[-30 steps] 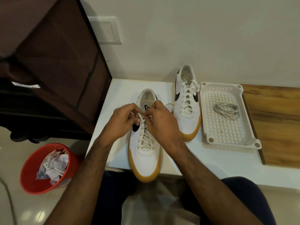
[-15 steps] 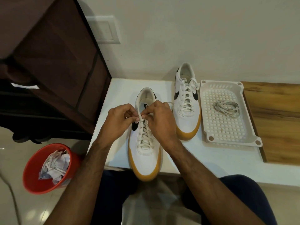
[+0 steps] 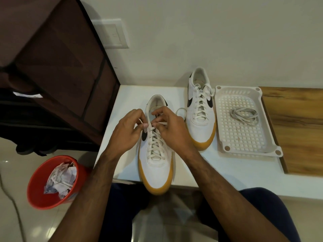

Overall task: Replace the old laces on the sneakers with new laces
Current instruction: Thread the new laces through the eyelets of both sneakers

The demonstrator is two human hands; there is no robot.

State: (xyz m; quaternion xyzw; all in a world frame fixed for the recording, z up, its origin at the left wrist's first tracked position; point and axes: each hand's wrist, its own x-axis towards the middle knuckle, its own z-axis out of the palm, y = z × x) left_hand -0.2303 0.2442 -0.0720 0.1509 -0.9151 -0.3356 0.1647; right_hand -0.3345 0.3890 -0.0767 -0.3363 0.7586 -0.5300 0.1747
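I see both hands at the top eyelets of the white leather sneaker with a gum-yellow sole (image 3: 155, 165), which lies at the near edge of the white tabletop (image 3: 122, 102), toe overhanging. My left hand (image 3: 125, 135) and right hand (image 3: 172, 131) each pinch the white lace (image 3: 153, 142). The second matching sneaker (image 3: 201, 112) sits laced toward the far edge, beside a white perforated plastic tray (image 3: 244, 137) holding a coiled grey-white lace (image 3: 244, 115).

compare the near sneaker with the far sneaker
The near sneaker overhangs the table's front edge; the far sneaker lies fully on it, beside the tray. Both hands pinch the near sneaker's lace ends; the far sneaker is untouched. Both are white with black swooshes and tan soles.
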